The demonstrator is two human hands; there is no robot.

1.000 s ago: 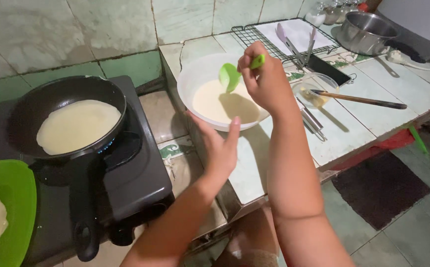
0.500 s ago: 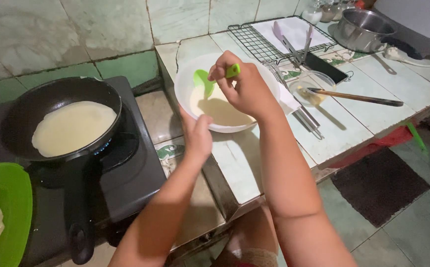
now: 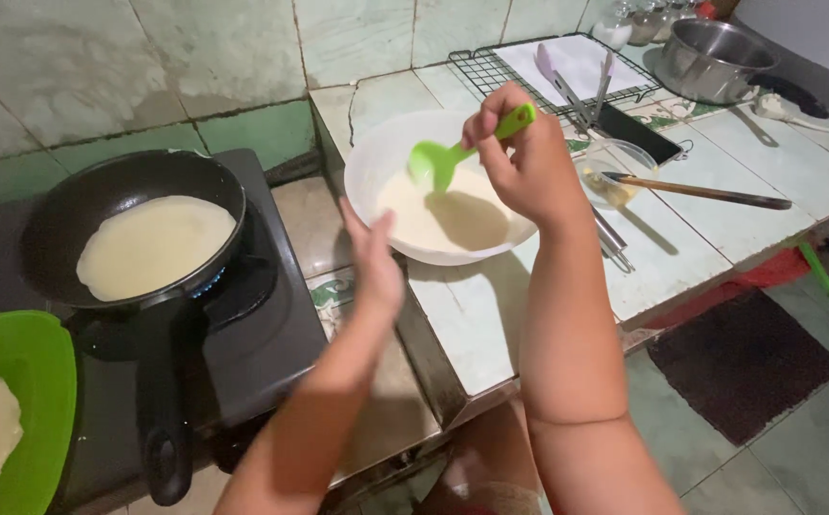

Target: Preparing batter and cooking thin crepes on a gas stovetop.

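Green ladle (image 3: 448,153), gripped by the right hand (image 3: 524,162), is now being lowered into the white batter bowl (image 3: 362,167); at seven o'clock, the open left hand (image 3: 376,267) is being kept alongside.

A single head-worn view looks steeply down from close above the pale tiled counter (image 3: 682,257). It faces the green-and-white tiled wall (image 3: 147,76) along the frame's top, with the floor at lower right and both forearms rising from the bottom edge.
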